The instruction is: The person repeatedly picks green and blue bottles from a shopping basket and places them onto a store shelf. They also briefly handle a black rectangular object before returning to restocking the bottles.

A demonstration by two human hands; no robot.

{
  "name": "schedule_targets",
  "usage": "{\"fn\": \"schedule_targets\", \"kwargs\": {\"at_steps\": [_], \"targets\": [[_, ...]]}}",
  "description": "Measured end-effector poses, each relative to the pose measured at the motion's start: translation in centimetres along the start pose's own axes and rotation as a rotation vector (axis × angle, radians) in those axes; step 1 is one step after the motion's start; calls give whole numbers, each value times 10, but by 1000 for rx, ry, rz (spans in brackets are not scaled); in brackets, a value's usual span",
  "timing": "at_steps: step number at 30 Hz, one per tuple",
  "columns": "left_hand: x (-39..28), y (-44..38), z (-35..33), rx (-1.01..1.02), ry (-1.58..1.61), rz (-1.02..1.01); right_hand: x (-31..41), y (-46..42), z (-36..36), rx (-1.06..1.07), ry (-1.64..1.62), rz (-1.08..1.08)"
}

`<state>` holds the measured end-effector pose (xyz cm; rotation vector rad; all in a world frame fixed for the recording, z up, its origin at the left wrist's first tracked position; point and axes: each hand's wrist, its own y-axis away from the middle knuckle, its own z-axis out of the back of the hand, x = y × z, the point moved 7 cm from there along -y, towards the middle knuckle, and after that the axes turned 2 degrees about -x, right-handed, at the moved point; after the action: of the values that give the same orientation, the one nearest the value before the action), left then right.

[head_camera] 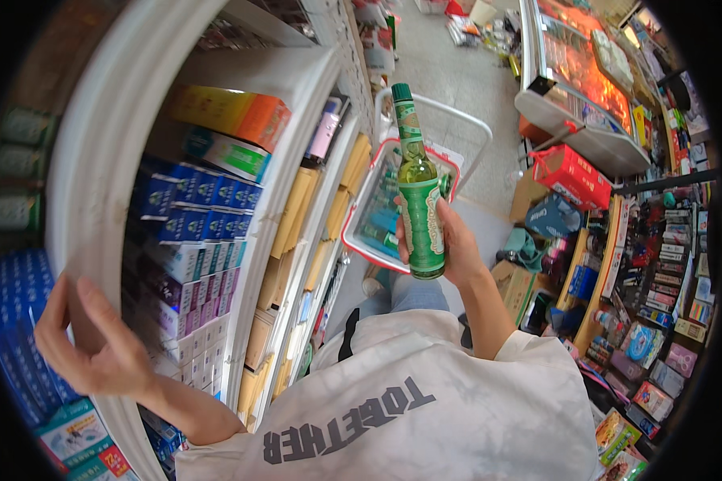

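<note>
My right hand (456,242) is closed around a green glass bottle (420,210) with a green cap and a patterned label. The bottle stands upright, its cap pointing away from me. Below and behind it sits a white shopping basket with a red rim (370,257), holding several items that look like green bottles and a blue-green object. On the left, my left hand (96,343) is empty with its fingers apart, close to the white upright of a shelf (99,180). Stacked blue boxes (21,324) lie just beyond its fingers.
The white shelf unit carries blue cartons (207,186), purple-and-white boxes (201,300) and an orange box (234,114). To the right are a red gift box (571,177), a cardboard carton (517,294) and racks of small packaged goods (668,288). A glass display counter (577,66) stands farther off.
</note>
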<state>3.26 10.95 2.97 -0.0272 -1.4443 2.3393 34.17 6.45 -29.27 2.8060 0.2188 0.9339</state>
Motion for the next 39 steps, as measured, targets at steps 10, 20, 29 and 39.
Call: {"fn": "schedule_targets", "kwargs": {"at_steps": [10,20,29,39], "targets": [[-26,-15,-4,-34,10,-85,46,-13,-96,15,56,133],[-23,-14,1,-82,37,-116,52,-15,-134,-21,128,227],[-16,-16,0,-80,100,-48,85,-16,-156,150,-33,322],[-15,-13,-2,-36,91,2,171,-79,-314,505,-28,530]]}}
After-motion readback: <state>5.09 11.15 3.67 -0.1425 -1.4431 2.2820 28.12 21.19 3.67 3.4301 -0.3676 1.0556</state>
